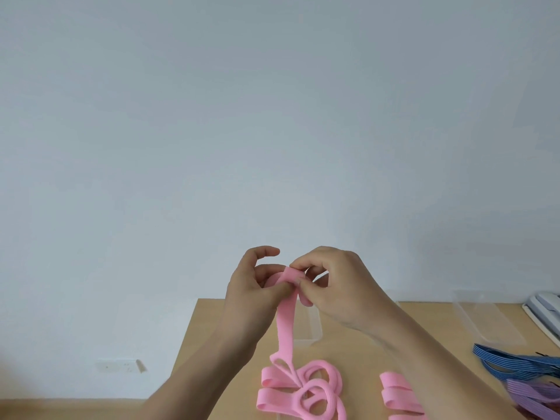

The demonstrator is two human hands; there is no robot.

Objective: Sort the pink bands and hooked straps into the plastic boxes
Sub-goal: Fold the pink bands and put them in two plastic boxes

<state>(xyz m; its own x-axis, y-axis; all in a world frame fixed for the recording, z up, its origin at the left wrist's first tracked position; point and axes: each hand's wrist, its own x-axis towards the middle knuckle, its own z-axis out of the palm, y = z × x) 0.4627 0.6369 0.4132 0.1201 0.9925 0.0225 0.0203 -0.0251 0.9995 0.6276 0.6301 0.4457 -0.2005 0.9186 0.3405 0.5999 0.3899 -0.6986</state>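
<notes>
My left hand (251, 286) and my right hand (339, 286) are raised above the wooden table (212, 334), both pinching the top of one pink band (285, 325) that hangs down from my fingers. Its upper end is folded between my thumbs and forefingers. A pile of pink bands (306, 392) lies on the table below, with more pink bands (397, 392) to its right. Blue hooked straps (515, 363) and purple hooked straps (533, 395) lie at the right edge. One clear plastic box (312, 328) stands behind my hands, another clear plastic box (485, 316) at the right.
A plain pale wall fills the upper view. The table's left edge runs down from about the middle of the frame. A white and grey object (545, 310) sits at the far right edge. A wall socket (121, 365) shows low on the left.
</notes>
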